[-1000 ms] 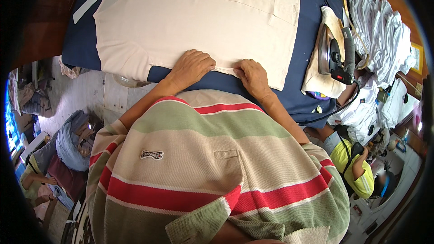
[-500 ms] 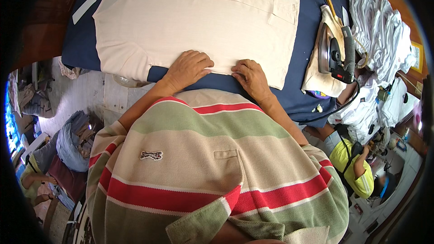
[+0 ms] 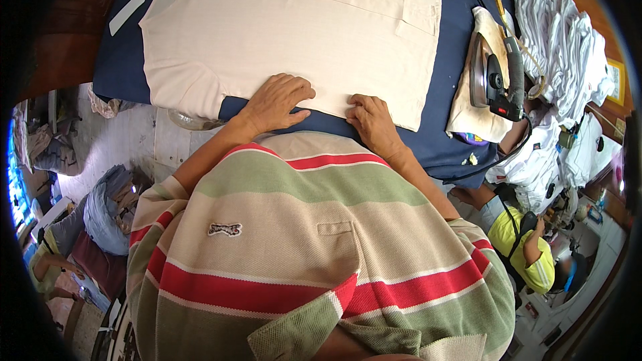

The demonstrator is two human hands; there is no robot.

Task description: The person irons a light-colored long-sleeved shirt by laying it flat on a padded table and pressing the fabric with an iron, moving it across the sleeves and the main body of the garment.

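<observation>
Hands lay at the near hem of a beige shirt (image 3: pixel 294 27): left hand (image 3: pixel 277 101) spread flat, right hand (image 3: pixel 370 120) curled, fingertips pressing, apparently smoothing the cloth. Shirt was spread across the blue tabletop (image 3: pixel 461 60); an iron (image 3: pixel 495 77) rested well right.

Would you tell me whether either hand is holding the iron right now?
No, the iron rests on a cloth at the right of the board, while the left hand and right hand press on the beige shirt.
</observation>
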